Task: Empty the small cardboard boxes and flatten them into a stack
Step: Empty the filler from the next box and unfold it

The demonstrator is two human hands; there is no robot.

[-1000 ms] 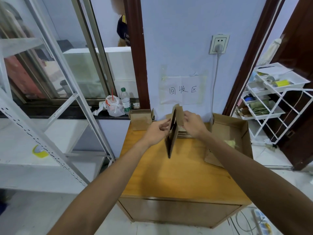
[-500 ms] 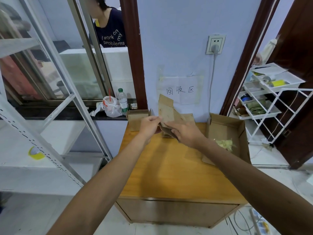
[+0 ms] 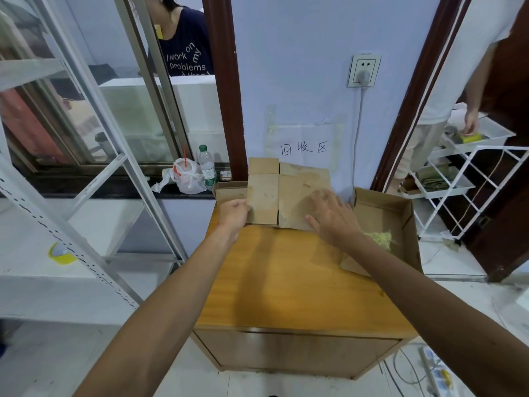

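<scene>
Flattened brown cardboard box (image 3: 289,196), creased panels; pinched at edge by left hand (image 3: 233,214), pressed under open, spread right hand (image 3: 329,217).

A: What is being counted on the wooden cabinet (image 3: 286,282)?

B: One flattened cardboard box (image 3: 289,196) is being counted, one small open box (image 3: 229,190) behind it, and one large open carton (image 3: 383,222).

A: And on the sill?

B: One plastic bottle (image 3: 206,167) and one tied plastic bag (image 3: 186,177) are being counted. Two hands are being seen: left hand (image 3: 233,216), right hand (image 3: 332,219).
</scene>
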